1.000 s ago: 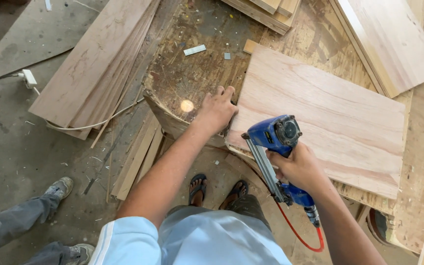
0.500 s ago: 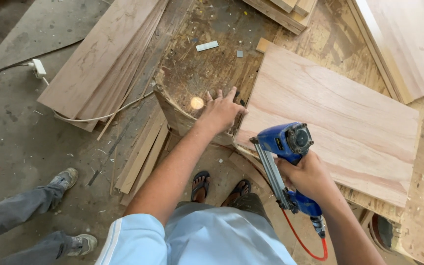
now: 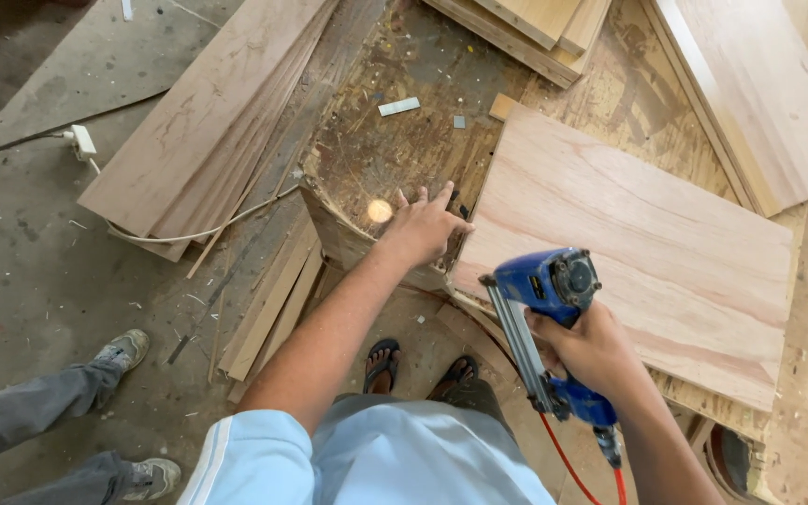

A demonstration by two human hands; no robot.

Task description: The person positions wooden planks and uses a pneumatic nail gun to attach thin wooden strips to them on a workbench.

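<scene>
Two hands work over a worn workbench [image 3: 404, 154] in the head view. The right hand [image 3: 591, 351] is clenched around the grip of a blue nail gun [image 3: 549, 313], which hangs just off the near edge of a wide wooden board [image 3: 638, 248] lying on the workbench. A red hose [image 3: 568, 458] runs down from the gun's handle. The left hand [image 3: 423, 224] rests with fingers spread and released, grasping nothing, on the workbench just beside the board's left edge. A small pale block [image 3: 398, 107] lies on the workbench beyond the left hand. Left of the workbench, a stack of planks [image 3: 208, 122] leans across the floor, with a white cable [image 3: 189, 234] trailing past it. Another person's legs and shoes [image 3: 123, 351] stand well left of the workbench.
</scene>
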